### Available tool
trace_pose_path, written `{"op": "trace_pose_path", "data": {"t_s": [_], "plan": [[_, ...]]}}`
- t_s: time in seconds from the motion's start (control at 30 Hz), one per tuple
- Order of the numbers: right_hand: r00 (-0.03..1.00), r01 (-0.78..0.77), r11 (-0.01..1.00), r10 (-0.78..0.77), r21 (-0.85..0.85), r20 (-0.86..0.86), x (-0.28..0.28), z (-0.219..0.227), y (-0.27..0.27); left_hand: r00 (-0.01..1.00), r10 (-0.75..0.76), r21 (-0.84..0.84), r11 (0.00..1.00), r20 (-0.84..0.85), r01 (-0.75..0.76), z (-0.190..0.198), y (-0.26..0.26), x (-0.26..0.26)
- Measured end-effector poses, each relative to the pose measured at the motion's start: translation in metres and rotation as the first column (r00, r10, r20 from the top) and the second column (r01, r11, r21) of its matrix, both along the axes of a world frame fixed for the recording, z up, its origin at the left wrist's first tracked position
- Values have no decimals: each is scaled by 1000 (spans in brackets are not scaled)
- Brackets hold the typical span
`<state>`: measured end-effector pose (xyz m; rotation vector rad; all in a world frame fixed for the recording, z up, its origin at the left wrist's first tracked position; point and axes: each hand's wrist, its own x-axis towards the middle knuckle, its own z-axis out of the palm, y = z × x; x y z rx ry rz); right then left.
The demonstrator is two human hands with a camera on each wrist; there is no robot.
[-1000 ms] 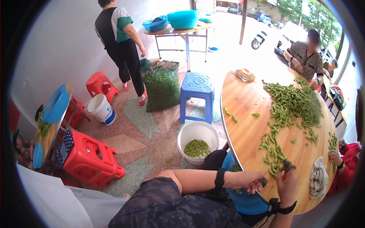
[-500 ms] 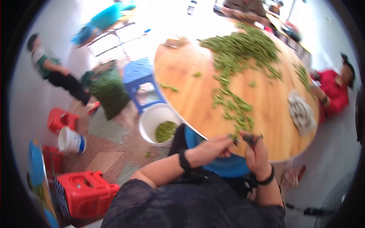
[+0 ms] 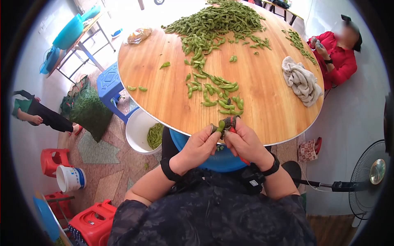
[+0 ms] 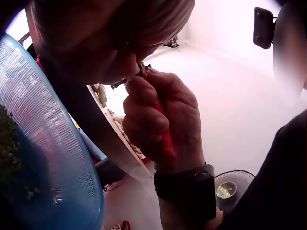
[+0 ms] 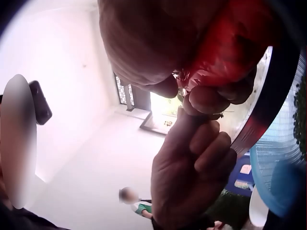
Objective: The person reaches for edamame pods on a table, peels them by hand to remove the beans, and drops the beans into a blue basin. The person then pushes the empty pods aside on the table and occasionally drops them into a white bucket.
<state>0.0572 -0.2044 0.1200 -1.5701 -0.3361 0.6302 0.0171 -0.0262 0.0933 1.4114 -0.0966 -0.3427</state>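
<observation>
Over the near edge of the round wooden table [image 3: 164, 102], both hands meet. The left hand [image 3: 200, 144] pinches a green soybean pod [image 3: 221, 126] upright between thumb and fingers. Close against it, the right hand [image 3: 248, 142] grips a red-handled tool [image 3: 245, 160]; its working end is hidden among the fingertips. In the left wrist view the red handle [image 4: 165, 146] runs down inside the curled fingers. Dark coverings show on the fingertips of both hands. Loose pods [image 3: 221, 88] trail from a big heap of pods [image 3: 217, 20] toward the hands.
A blue mesh basket [image 3: 180, 141] sits beneath the hands, below the table edge. Left of it stand a white bucket [image 3: 133, 133] with pods and a blue stool [image 3: 108, 84]. A crumpled cloth [image 3: 301, 80] lies at the right; a person in red [image 3: 338, 61] sits beyond. A fan [image 3: 367, 180] stands lower right.
The head view has swung right and down, so the table and hands now sit mid-frame. The hands have come together, and an upright pod now shows between them.
</observation>
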Motion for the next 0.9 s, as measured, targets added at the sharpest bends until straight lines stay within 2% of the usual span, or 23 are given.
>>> {"op": "trace_pose_path", "data": {"t_s": [0.13, 0.2, 0.23, 0.3, 0.33, 0.4, 0.43, 0.47, 0.5, 0.53, 0.57, 0.63, 0.7, 0.73, 0.77, 0.8, 0.83, 0.9], "plan": [[988, -68, 990, 85, 126, -132, 1, 4, -5, 997, -41, -20, 999, -60, 40, -6, 6, -3], [986, -82, 992, 95, 96, -134, 0, 10, -4, 996, -12, 125, 992, 91, 1, -2, 6, -4], [985, -99, 993, 107, 64, -133, -1, 11, -4, 996, -15, 126, 992, 89, 4, -3, 6, -5], [987, -107, 994, 110, 31, -118, -2, 9, -5, 942, -13, 319, 942, 336, -100, -6, 6, -7], [988, -118, 993, 117, -4, -101, -3, 8, -6, 942, -15, 320, 942, 335, -98, -5, 6, -9], [989, -122, 992, 119, -27, -82, -5, 9, -7, 846, -53, 466, 852, 531, -239, 0, 5, -14], [990, -127, 991, 124, -51, -61, -6, 10, -7, 847, -55, 467, 852, 529, -237, 2, 4, -14], [990, -126, 991, 123, -50, -63, -7, 9, -7, 767, -88, 509, 795, 635, -330, 3, 2, -14], [992, -121, 988, 123, -93, 14, -8, 7, -7, 675, -134, 531, 732, 725, -426, 4, 0, -14], [988, -114, 984, 127, -136, 90, -9, 6, -7, 676, -135, 532, 732, 725, -425, 3, 1, -15], [988, -112, 984, 125, -136, 89, -11, 6, -6, 673, -149, 538, 733, 724, -417, 3, 1, -16], [994, -109, 992, 110, -67, 10, -15, 5, -4, 671, -165, 544, 734, 723, -405, 0, 4, -19], [991, -120, 993, 120, -2, -52, -18, 4, -4, 916, -103, 374, 926, 387, -53, -5, 11, -23], [984, -128, 990, 135, 65, -113, -20, 2, -4, 918, -105, 375, 926, 383, -50, -5, 15, -23], [984, -126, 990, 134, 67, -119, -21, 2, -4, 990, -140, -27, 990, -3, 140, -3, 19, -21], [959, -114, 982, 149, 152, -241, -22, 3, -4, 887, -314, -462, 877, -340, 133, -2, 21, -21], [918, -91, 968, 173, 235, -356, -22, 4, -4, 886, -312, -460, 878, -342, 132, -4, 21, -21], [939, -49, 975, 119, 217, -324, -21, 3, -1, 901, -309, -493, 860, -303, 129, -6, 18, -18]]}}
